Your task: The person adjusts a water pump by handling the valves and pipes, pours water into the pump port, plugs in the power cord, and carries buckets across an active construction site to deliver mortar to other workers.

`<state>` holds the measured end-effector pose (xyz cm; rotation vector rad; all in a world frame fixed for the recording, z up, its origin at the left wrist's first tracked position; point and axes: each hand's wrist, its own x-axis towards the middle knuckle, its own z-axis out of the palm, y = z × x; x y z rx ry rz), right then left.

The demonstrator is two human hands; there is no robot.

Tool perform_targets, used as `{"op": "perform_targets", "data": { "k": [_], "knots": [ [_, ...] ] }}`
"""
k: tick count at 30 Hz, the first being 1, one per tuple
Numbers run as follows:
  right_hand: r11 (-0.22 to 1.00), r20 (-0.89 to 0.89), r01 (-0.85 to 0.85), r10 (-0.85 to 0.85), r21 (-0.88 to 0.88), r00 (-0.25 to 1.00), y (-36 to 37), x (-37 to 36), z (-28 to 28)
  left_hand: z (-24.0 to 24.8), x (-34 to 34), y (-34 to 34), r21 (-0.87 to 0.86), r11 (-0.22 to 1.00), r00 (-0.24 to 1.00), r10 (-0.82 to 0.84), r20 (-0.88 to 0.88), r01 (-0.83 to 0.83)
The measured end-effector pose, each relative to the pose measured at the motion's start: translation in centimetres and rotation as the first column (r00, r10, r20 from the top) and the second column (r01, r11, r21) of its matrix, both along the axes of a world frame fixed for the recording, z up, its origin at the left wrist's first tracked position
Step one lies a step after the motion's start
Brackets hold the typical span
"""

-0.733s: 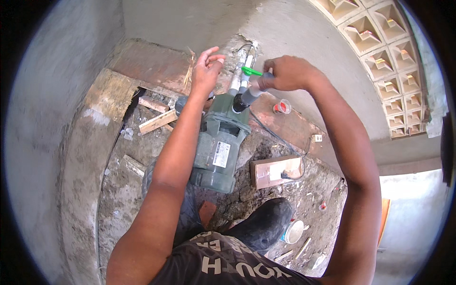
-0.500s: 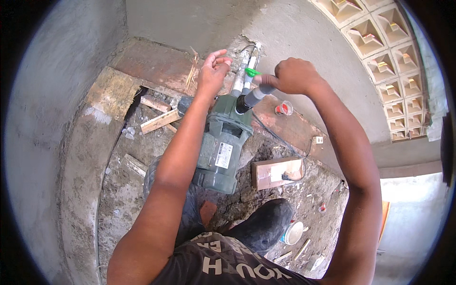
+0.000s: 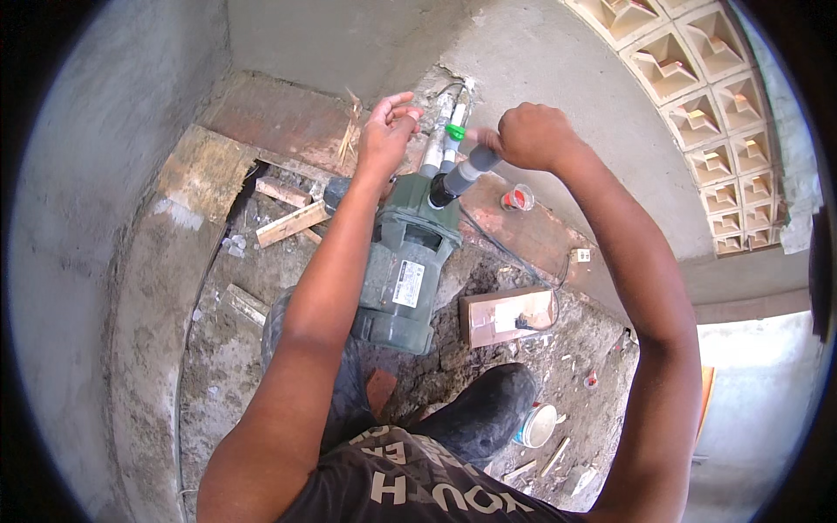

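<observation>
"So, where is your right hand?"

"My right hand (image 3: 536, 138) is at the upper end of the short grey pipe (image 3: 466, 176), its fingers curled in and its thumb pointing left. The thumb is blurred, and I cannot tell whether I'm clamped on the pipe or only close against its end."

"And the left?"

"My left hand (image 3: 389, 135) is raised with nothing in it, fingers bent and apart from the thumb. It's just left of the pale upright pipes (image 3: 433, 154), and the green handle (image 3: 455, 132) sits between my two hands."

"Where does the grey pipe go?"

"It slants down to the left into a black fitting (image 3: 440, 193) at the far end of the green pump (image 3: 375, 277). The pump lies in front of me, between my arms, on rough, broken ground; my left forearm hides part of its left side."

"What else is about?"

"To the right, a clear cup (image 3: 518, 198) with something red in it, a dark cable (image 3: 506, 247), and a cardboard box (image 3: 484, 322) with the cable's end over its top. Left of the pump there's a wood offcut (image 3: 290, 224), and nearer me a reddish brick piece (image 3: 380, 390)."
</observation>
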<state>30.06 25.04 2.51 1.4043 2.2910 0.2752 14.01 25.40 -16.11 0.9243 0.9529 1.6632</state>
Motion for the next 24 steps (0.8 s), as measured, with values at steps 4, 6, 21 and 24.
{"op": "perform_targets", "data": {
  "k": [4,6,21,24],
  "knots": [
    [0.993,-0.030,-0.085,0.082,-0.084,0.996,0.2,1.1,0.0,0.1,0.1,-0.1,0.030,0.999,0.999,-0.034,-0.028,0.035],
    [0.998,0.054,-0.029,0.032,-0.053,0.998,0.2,0.2,0.5,0.1,0.2,-0.1,0.025,0.997,0.995,-0.066,-0.073,0.068],
    [0.981,-0.026,-0.153,0.151,-0.119,0.988,0.0,0.7,-0.7,0.3,0.6,-0.6,-0.005,0.989,0.987,-0.145,-0.074,0.145],
    [0.998,0.100,0.000,0.006,-0.059,0.995,0.0,-0.8,0.3,0.1,0.2,-0.6,-0.017,0.990,0.984,-0.140,-0.114,0.139]
  ]
}}
